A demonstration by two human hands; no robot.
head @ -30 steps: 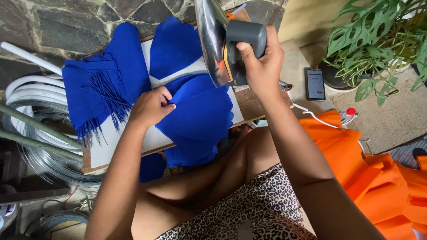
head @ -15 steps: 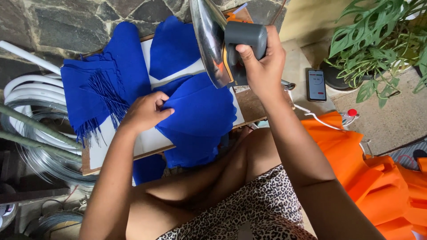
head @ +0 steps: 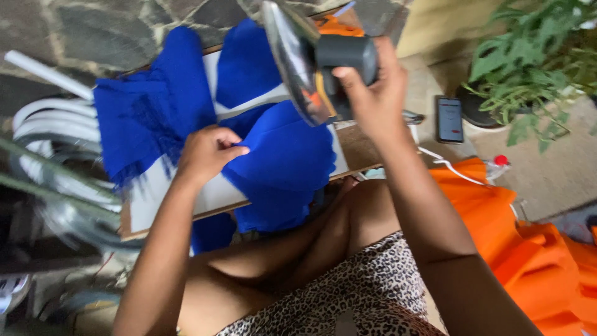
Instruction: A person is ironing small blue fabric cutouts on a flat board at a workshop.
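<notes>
Head view: right hand point(head: 373, 93) lifts iron point(head: 311, 62) (top cropped), left hand point(head: 205, 152) pinching blue cloth point(head: 286, 162).

The iron point(head: 311, 62) had a shiny, mirror-smooth metal sole and a matt dark plastic handle. The blue cloth point(head: 280, 162) looked soft and matt, fringed at one edge. The board point(head: 205, 193) beneath showed a smooth pale face. The orange cloth point(head: 497, 230) was matt. The phone point(head: 449, 119) screen was glossy; the wall point(head: 93, 31) rough stone.
</notes>
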